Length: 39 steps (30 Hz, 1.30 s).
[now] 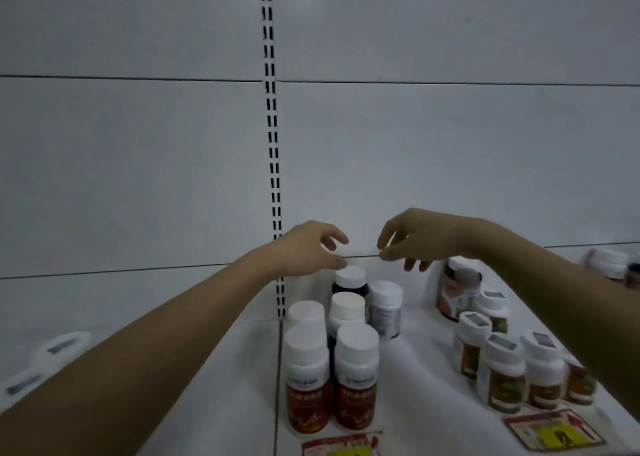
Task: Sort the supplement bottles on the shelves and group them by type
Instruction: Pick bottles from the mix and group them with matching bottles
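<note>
Both my hands hover above the back of a white shelf (415, 369), holding nothing. My left hand (311, 249) has loosely curled fingers just above a dark bottle (350, 284) with a white cap. My right hand (415, 239) hangs with relaxed fingers to the right of it. In front stand two red-labelled bottles (308, 379) with white caps, with more white-capped bottles behind them. A group of several orange-and-green-labelled bottles (505, 372) stands at the right, under my right forearm. A larger brown bottle (457, 292) stands behind that group.
The white back panel and a slotted upright (273, 143) rise behind the shelf. Price tags (554, 429) hang at the shelf's front edge. More bottles (609, 265) stand at the far right. White objects (52, 351) lie on the left shelf section.
</note>
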Tool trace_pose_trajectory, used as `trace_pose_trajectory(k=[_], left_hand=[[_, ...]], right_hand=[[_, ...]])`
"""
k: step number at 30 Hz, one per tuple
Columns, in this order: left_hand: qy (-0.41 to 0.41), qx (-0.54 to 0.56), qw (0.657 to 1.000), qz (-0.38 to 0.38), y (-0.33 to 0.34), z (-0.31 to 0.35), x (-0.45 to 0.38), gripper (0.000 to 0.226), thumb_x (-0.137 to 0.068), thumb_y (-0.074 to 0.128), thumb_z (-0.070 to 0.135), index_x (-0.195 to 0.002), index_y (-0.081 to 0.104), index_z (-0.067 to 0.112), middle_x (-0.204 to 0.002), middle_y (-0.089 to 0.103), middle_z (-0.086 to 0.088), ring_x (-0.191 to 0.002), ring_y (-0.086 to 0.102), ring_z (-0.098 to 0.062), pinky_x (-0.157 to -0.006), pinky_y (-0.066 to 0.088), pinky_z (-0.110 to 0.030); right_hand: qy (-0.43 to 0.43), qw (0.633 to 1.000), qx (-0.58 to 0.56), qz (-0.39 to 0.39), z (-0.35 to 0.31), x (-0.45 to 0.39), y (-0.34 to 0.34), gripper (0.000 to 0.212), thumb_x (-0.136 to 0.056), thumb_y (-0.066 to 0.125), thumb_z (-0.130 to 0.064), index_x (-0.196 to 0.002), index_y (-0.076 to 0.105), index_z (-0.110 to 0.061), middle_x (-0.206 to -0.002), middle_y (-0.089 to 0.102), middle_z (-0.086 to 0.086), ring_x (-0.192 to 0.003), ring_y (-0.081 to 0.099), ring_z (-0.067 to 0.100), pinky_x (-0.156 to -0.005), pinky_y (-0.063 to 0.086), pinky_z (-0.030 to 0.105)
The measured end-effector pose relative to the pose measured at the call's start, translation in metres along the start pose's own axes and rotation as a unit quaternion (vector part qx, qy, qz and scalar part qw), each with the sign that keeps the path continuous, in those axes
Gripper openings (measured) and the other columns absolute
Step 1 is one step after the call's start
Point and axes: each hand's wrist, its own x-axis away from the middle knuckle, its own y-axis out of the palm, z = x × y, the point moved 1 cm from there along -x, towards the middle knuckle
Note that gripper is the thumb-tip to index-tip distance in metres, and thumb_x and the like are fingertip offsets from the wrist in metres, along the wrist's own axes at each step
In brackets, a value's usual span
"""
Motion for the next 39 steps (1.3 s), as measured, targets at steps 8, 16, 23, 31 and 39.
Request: trace_pose_trajectory(k=[8, 16, 23, 31, 39], left_hand=[[-0.043, -0.068, 0.993, -0.087, 0.035, 0.004, -0.035, 0.057, -0.081, 0.076, 0.031, -0.134, 0.055, 0.024, -0.132, 0.052, 0.001, -0.111, 0.057, -0.018, -0.079, 0.058, -0.026], [-0.074, -0.058, 0.994, -0.052, 0.042, -0.004, -0.046, 0.041, -0.075, 0.083, 0.023, -0.112, 0.064, 0.023, -0.115, 0.059, -0.006, -0.095, 0.064, -0.022, -0.067, 0.061, -0.028], [-0.075, -0.079, 0.993, -0.035, 0.044, -0.006, -0.045, 0.046, -0.07, 0.086, 0.017, -0.111, 0.066, 0.023, -0.114, 0.061, -0.005, -0.1, 0.061, -0.022, -0.08, 0.057, -0.031], [-0.104, 0.004, 0.993, 0.062, 0.028, 0.009, -0.024, 0.041, -0.073, 0.084, 0.013, -0.111, 0.069, 0.018, -0.109, 0.065, -0.007, -0.095, 0.064, -0.023, -0.081, 0.059, -0.036], [-0.056, 0.142, 0.971, 0.186, -0.085, 0.062, 0.031, 0.032, -0.086, 0.072, 0.021, -0.118, 0.067, 0.019, -0.112, 0.067, -0.007, -0.098, 0.067, -0.02, -0.077, 0.058, -0.033]], right_hand=[[0.001, 0.991, 0.06, -0.123, 0.043, -0.047, 0.042, 0.064, -0.084, 0.075, -0.029, -0.139, 0.047, -0.015, -0.124, 0.061, 0.014, -0.082, 0.071, 0.023, -0.068, 0.061, 0.031], [-0.024, 0.995, 0.037, -0.089, 0.056, -0.062, 0.05, 0.054, -0.081, 0.078, -0.024, -0.128, 0.054, -0.017, -0.111, 0.056, 0.004, -0.068, 0.069, 0.016, -0.055, 0.056, 0.02], [-0.024, 0.996, 0.002, -0.092, 0.061, -0.061, 0.052, 0.057, -0.08, 0.079, -0.021, -0.133, 0.056, -0.015, -0.125, 0.056, 0.008, -0.082, 0.073, 0.023, -0.07, 0.062, 0.03], [-0.04, 0.996, -0.035, -0.073, 0.053, -0.047, 0.026, 0.061, -0.081, 0.078, -0.014, -0.136, 0.053, -0.005, -0.123, 0.061, 0.017, -0.076, 0.069, 0.022, -0.068, 0.061, 0.03], [-0.121, 0.972, -0.195, 0.057, -0.003, 0.009, -0.063, 0.035, -0.087, 0.071, -0.025, -0.118, 0.063, -0.01, -0.107, 0.069, 0.006, -0.092, 0.067, 0.016, -0.074, 0.059, 0.029]])
